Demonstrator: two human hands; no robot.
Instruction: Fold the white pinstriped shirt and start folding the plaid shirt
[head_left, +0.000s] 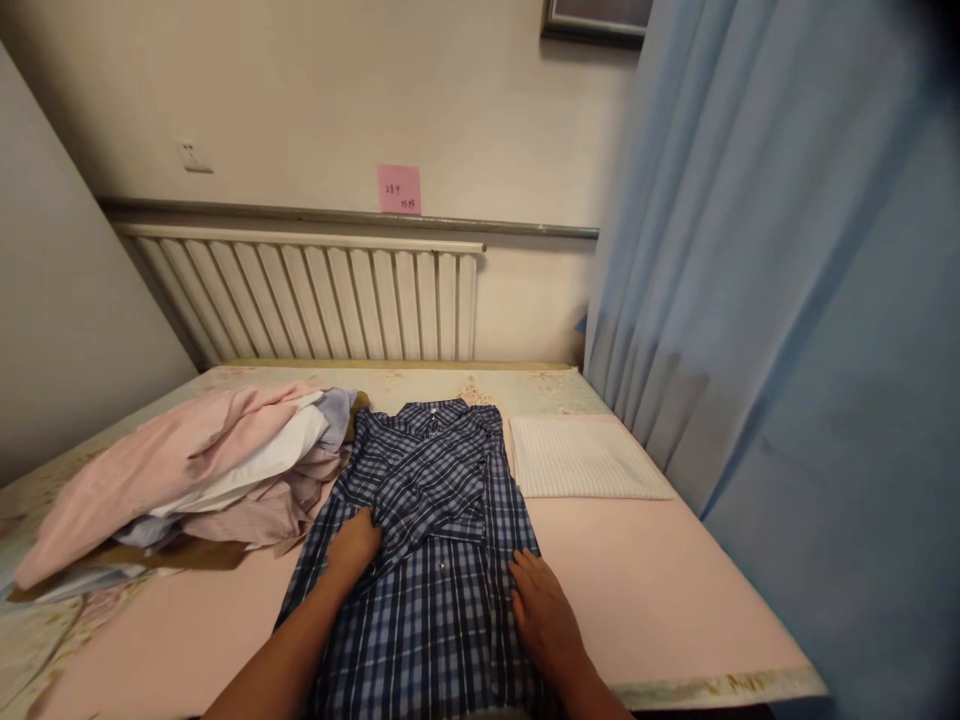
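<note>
A blue plaid button-up shirt lies lengthwise in front of me, its collar toward the wall. One sleeve is folded diagonally across the chest, and the right-hand edge is folded inward along its length. Closed on the cloth at the shirt's left side is my left hand; its fingertips are partly hidden. My right hand rests against the right folded edge, fingers stretched onto the fabric.
To the left, a heap of clothes in pink, white and brown sits on the pink mat. A folded striped cloth lies at the right. Behind the bed are a radiator and wall; a blue curtain hangs along the right.
</note>
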